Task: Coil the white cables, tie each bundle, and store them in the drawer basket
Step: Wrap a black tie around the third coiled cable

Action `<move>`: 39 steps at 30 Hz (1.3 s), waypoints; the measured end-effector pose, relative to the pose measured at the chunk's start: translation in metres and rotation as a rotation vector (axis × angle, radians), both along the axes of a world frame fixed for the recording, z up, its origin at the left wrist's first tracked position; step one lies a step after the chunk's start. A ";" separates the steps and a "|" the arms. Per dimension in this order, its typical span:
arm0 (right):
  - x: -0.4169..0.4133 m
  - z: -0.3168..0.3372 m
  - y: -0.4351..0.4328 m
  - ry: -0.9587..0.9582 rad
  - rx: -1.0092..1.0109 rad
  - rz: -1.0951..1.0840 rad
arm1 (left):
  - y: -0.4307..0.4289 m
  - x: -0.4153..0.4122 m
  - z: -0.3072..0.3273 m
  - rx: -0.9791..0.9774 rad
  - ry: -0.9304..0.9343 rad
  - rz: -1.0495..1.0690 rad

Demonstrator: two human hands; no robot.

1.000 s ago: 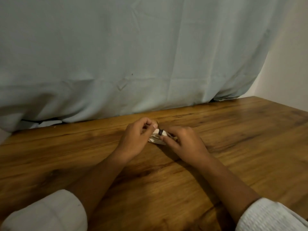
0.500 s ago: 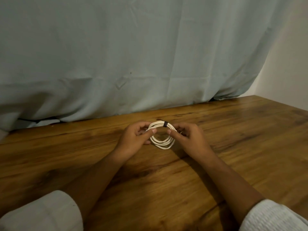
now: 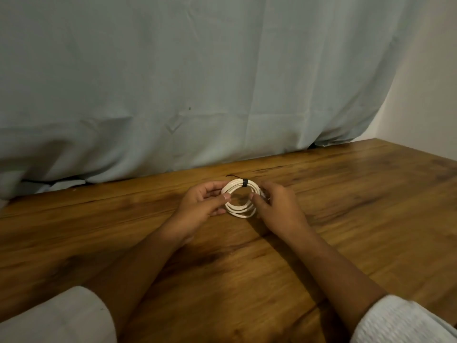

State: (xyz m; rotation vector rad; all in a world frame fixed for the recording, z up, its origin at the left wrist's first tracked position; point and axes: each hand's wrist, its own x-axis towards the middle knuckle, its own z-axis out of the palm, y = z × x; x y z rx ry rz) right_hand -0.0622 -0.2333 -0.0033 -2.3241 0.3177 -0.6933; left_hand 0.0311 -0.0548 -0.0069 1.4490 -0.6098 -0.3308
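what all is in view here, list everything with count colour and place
cable coil: one, white, held upright above the table centre
tie: one, black, wrapped round the coil's top, tail pointing left
table: one, brown wood, fills the lower frame
curtain: one, pale blue-grey, behind the table
wall: white, far right
sleeves: two, white, bottom corners
left hand: grip on the coil's left side
right hand: grip on the coil's right side

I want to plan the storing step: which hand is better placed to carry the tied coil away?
Probably the left hand: its thumb and fingers already pinch the white cable coil on one side. The right hand only steadies the other side. No drawer is visible.
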 end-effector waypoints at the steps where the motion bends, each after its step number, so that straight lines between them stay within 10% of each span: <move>1: 0.001 -0.001 0.001 -0.028 0.084 0.023 | -0.002 -0.001 0.001 -0.010 0.026 -0.007; 8: 0.008 -0.003 0.018 -0.101 0.668 0.169 | -0.020 -0.018 0.012 -0.302 0.397 -0.083; 15: 0.003 0.008 0.015 -0.056 0.894 0.144 | -0.019 -0.018 0.002 -0.026 0.016 -0.043; 39: -0.005 0.011 0.023 0.169 0.432 0.134 | -0.017 -0.019 0.006 -0.054 -0.218 0.071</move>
